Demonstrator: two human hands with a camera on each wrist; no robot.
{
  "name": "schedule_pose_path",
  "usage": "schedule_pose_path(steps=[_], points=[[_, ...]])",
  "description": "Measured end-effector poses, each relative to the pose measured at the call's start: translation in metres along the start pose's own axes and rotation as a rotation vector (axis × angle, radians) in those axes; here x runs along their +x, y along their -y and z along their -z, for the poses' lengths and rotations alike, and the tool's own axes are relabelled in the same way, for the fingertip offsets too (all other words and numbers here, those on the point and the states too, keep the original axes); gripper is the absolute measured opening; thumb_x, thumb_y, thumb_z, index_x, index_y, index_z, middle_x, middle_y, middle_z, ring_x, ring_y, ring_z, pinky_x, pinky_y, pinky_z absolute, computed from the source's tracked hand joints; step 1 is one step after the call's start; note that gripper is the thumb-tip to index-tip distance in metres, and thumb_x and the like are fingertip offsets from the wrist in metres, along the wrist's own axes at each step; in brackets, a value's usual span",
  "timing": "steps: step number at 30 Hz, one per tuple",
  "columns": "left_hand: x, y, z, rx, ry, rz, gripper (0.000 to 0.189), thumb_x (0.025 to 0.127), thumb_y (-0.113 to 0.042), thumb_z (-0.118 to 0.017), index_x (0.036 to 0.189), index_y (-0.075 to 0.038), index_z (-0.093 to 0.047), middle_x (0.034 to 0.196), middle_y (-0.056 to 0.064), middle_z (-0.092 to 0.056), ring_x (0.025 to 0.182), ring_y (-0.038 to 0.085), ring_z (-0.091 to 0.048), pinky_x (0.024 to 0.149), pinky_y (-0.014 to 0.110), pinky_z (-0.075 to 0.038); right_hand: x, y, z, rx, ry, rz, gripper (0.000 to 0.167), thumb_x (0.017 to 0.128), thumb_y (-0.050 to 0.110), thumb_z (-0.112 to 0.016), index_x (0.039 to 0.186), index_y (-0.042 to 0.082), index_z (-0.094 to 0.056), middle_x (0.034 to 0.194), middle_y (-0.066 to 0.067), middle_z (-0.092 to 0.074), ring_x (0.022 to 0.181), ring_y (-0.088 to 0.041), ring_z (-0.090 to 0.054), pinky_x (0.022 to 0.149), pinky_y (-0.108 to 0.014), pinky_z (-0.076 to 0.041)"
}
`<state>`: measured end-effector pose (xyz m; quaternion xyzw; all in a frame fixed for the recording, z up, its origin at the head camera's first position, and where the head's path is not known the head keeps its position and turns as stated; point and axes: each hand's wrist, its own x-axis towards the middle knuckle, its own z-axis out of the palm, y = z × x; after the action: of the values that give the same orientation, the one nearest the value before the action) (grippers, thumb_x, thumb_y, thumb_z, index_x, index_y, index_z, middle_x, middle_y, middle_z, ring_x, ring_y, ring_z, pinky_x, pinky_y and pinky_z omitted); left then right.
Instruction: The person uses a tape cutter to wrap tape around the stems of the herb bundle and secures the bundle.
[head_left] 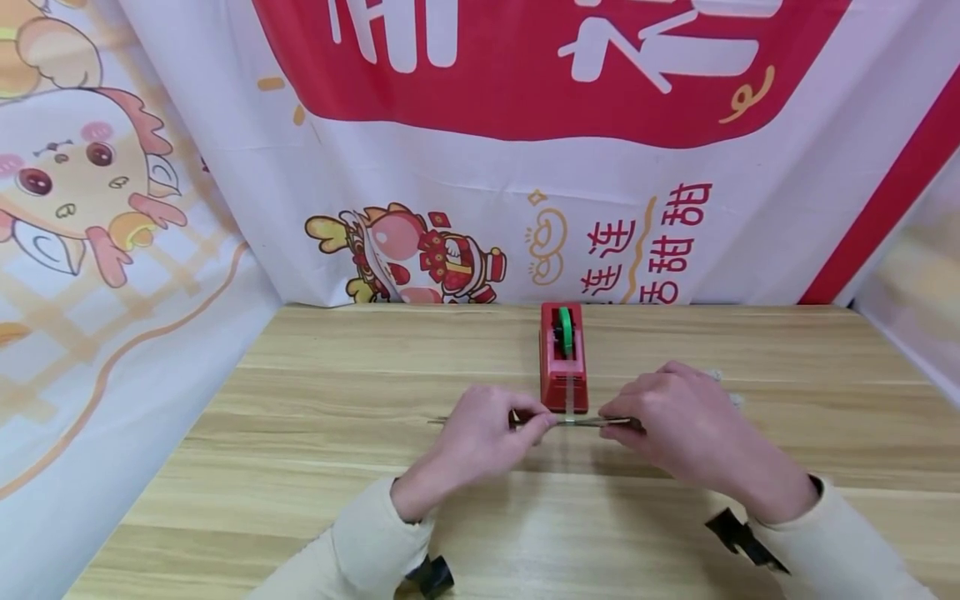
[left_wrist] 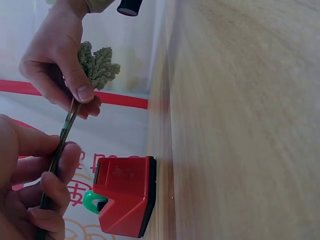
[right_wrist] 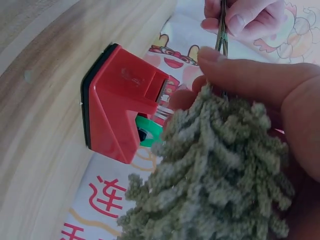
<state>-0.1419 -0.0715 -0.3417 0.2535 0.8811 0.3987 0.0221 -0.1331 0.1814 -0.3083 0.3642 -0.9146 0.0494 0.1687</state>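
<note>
A bundle of thin green and brown stems (head_left: 581,423) runs level between my two hands. With thumb and fingers, my left hand (head_left: 487,429) pinches the stems on the left; the lower stems pass through its curled fingers in the left wrist view. My right hand (head_left: 675,421) grips them close below a bushy grey-green dried-flower head (right_wrist: 215,165), which mostly hides behind that hand in the head view. Just beyond the stems stands a red tape dispenser (head_left: 564,392) with a green roll (head_left: 566,329). From it a clear tape strip (head_left: 570,400) reaches the stems between my hands.
The wooden table (head_left: 337,375) meets a printed white-and-red cloth (head_left: 450,158) behind the dispenser. More printed cloth (head_left: 165,333) hangs along the left side. A black strap (head_left: 742,537) sits at the right sleeve.
</note>
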Motion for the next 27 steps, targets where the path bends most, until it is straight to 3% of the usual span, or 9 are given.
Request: schedule_pose_path(steps=[4,7,17,21,27], points=[[0.0007,0.0006,0.0005,0.019,-0.049,-0.024,0.015,0.101,-0.021,-0.073,0.102,-0.013,-0.084,0.079,-0.001,-0.079,0.043,0.001,-0.036,0.045,0.019,-0.029,-0.0009,-0.001,0.0015,0.035,-0.014,-0.004,0.024,0.08,0.031,-0.094,0.1,0.022,-0.086,0.092,0.009,-0.082,0.089,-0.013,-0.075,0.091,-0.047,-0.057],[0.0015,0.0014,0.0004,0.045,-0.067,-0.037,0.014,0.1,-0.023,-0.074,0.104,-0.013,-0.084,0.084,0.0,-0.081,0.043,-0.001,-0.035,0.046,0.018,-0.03,-0.0009,-0.0007,0.0026,0.052,-0.034,0.017,0.027,0.08,0.031,-0.094,0.104,0.021,-0.086,0.096,0.008,-0.082,0.095,-0.016,-0.075,0.097,-0.051,-0.055],[0.0015,0.0036,-0.0012,0.117,-0.107,-0.04,0.012,0.097,-0.026,-0.079,0.1,-0.016,-0.085,0.094,-0.001,-0.083,0.045,-0.001,-0.036,0.049,0.019,-0.03,0.0012,-0.0046,0.0013,0.157,-0.028,0.05,0.025,0.083,0.027,-0.092,0.108,0.022,-0.085,0.097,0.012,-0.083,0.087,-0.006,-0.076,0.095,-0.052,-0.058],[0.001,0.0038,-0.0018,0.134,-0.121,-0.044,0.009,0.095,-0.025,-0.082,0.099,-0.018,-0.085,0.097,-0.001,-0.083,0.047,-0.001,-0.04,0.05,0.019,-0.032,0.0011,-0.0049,0.0017,0.202,-0.001,0.031,0.024,0.088,0.026,-0.088,0.111,0.022,-0.084,0.101,0.01,-0.083,0.09,-0.009,-0.078,0.092,-0.049,-0.061],[0.0006,0.0044,-0.0031,0.1,-0.147,-0.052,0.007,0.093,-0.023,-0.083,0.098,-0.017,-0.084,0.097,-0.002,-0.083,0.052,0.0,-0.048,0.056,0.019,-0.041,0.002,-0.0084,-0.0053,0.342,0.124,-0.026,0.024,0.097,0.027,-0.079,0.121,0.023,-0.081,0.11,0.009,-0.081,0.095,-0.008,-0.077,0.086,-0.043,-0.063]])
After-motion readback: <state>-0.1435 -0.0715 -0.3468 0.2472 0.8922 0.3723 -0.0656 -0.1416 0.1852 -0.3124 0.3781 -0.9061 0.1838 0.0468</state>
